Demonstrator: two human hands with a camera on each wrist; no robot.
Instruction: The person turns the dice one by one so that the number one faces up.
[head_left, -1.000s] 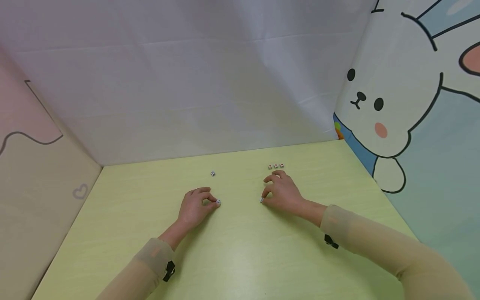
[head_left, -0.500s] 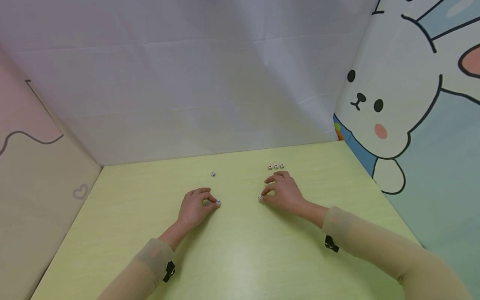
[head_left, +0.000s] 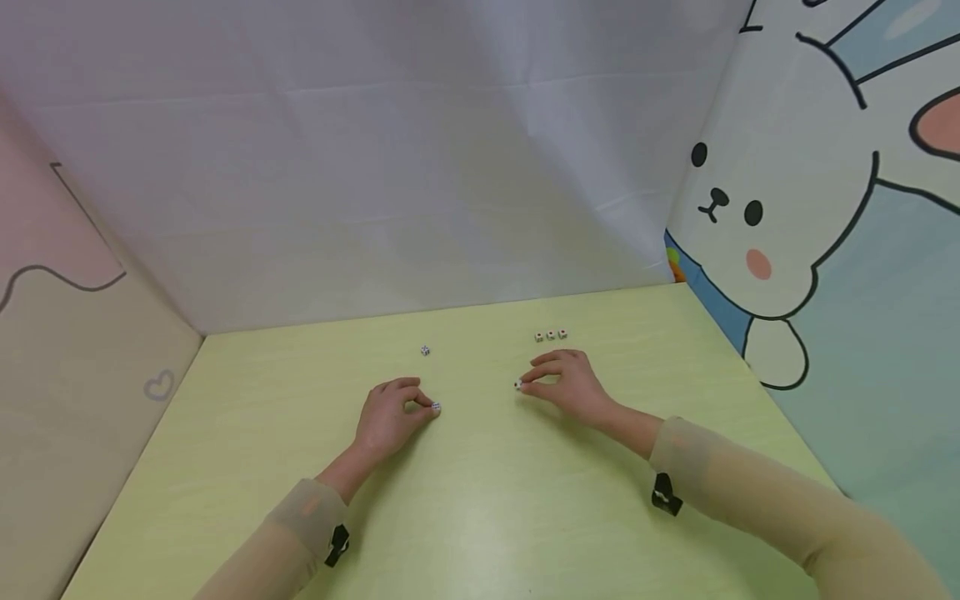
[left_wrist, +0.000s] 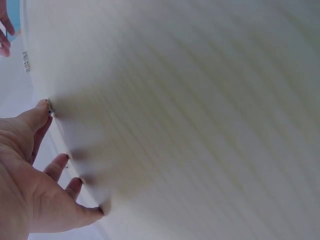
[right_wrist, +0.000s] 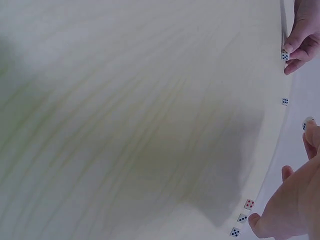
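Over on the left, a cream panel (head_left: 75, 375) with pink above and a faint grey heart (head_left: 159, 385) on it runs down beside the pale yellow table (head_left: 480, 500). A beige sleeve (head_left: 262, 542) reaches in over the near side, a black clip (head_left: 337, 546) at its cuff, and out of it comes the left hand (head_left: 384, 421). Its thumb and index finger are closed in a pinch on 1 small white die (head_left: 437, 407) with dark pips on top, the other fingers spread apart. I can't tell whether that die touches the tabletop or sits just over it. Farther back, apart from the hand, 1 lone die (head_left: 425, 350) lies on the table.

Across a gap to the right is a raised die (head_left: 518, 384), nipped at the fingertips of the right hand (head_left: 573, 387) and clear of the wood, with the remaining fingers held loosely apart. Just behind that hand, 3 dice (head_left: 551, 335) stand in a row near the table's back edge, small gaps between them, each showing a red mark toward the person. The right sleeve (head_left: 750, 467) has its own clip underneath, and beyond it a large cartoon rabbit (head_left: 787, 167) fills the wall.
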